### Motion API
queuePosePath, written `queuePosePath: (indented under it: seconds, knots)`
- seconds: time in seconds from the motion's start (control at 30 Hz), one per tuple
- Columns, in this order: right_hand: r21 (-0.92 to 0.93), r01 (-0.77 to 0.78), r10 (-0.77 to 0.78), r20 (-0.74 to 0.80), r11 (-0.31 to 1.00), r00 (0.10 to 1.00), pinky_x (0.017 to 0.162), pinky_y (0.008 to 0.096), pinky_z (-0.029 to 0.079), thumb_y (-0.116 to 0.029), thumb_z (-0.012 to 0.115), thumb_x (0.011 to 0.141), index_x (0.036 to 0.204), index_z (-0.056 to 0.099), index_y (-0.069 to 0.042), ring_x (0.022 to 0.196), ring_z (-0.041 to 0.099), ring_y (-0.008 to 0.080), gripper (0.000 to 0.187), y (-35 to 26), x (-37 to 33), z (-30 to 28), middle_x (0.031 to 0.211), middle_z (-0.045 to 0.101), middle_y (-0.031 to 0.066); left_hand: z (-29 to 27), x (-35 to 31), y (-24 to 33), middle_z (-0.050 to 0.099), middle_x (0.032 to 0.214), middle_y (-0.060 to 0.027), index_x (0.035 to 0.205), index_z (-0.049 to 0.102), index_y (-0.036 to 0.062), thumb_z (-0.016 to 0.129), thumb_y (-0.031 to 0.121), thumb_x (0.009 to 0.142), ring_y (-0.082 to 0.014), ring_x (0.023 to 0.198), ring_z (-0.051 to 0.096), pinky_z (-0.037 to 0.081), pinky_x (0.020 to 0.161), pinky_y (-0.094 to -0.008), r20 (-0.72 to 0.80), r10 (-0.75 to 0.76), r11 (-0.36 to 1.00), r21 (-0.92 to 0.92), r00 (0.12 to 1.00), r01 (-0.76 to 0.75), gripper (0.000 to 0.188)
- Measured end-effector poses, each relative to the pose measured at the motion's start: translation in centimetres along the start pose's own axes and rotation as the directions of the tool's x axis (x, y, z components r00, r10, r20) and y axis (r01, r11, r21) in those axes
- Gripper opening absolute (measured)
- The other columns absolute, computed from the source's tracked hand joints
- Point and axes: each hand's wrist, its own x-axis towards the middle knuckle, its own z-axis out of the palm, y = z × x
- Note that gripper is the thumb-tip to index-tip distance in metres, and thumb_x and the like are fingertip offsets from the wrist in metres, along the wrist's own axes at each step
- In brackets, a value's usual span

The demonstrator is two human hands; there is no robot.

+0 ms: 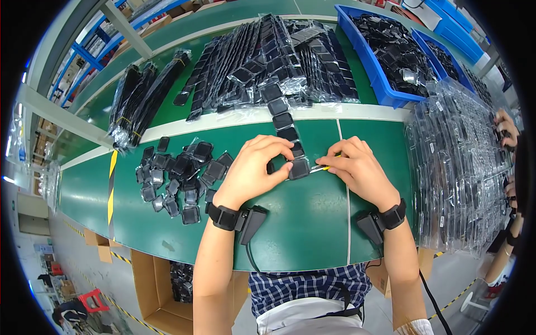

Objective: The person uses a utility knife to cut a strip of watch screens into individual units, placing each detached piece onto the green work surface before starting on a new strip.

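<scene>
A strip of black square pieces in clear plastic film [283, 121] runs from the piled strips at the back toward me. My left hand [258, 167] pinches its near end between thumb and fingers, at the last square piece [300, 168]. Closed around a slim yellow-handled tool with a metal tip [325, 167], my right hand [357, 167] is just right of that piece. The tip lies close to the strip's edge; whether it touches cannot be made out. The tool looks like a small knife. Loose black square pieces [183, 164] lie scattered to the left of my left hand.
Many film strips [234, 61] are heaped on the back ledge, with tied bundles [146, 97] to their left. A blue bin [385, 99] of black pieces stands back right. Stacked clear plastic trays [446, 173] flank the green table [290, 234]; another person's hands [507, 129] are beyond.
</scene>
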Motion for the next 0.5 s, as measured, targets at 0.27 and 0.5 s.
queuePosePath:
  seconds: [0.27, 0.5]
  knots:
    - [0.001, -0.001, 0.001, 0.011, 1.0, 1.0, 0.093, 0.0376, 0.045, -0.007, 0.077, 0.085, 0.11, 0.08, -0.016, 0.103, 0.056, 0.0225, 0.027, 0.0, 0.2, 0.6, 0.105, 0.064, -0.0009, 0.8, 0.5, -0.3, 0.072, 0.122, -0.0045, 0.09, 0.072, 0.0076, 0.081, 0.011, 0.082, -0.0278, 0.116, 0.061, 0.048, 0.103, -0.04, -0.054, 0.042, 0.996, 0.079, 0.998, -0.038, 0.013]
    - [-0.041, 0.069, -0.073, -0.105, 0.997, 0.992, 0.095, 0.0383, 0.044, -0.005, 0.076, 0.085, 0.108, 0.079, -0.016, 0.109, 0.057, 0.0235, 0.026, 0.9, 1.3, 2.6, 0.111, 0.065, -0.0001, 0.5, 0.7, -0.1, 0.07, 0.125, -0.0034, 0.093, 0.072, 0.0064, 0.081, 0.012, 0.084, -0.0272, 0.118, 0.059, 0.046, 0.104, -0.0397, -0.019, 0.007, 0.999, 0.051, 1.0, -0.006, 0.014]
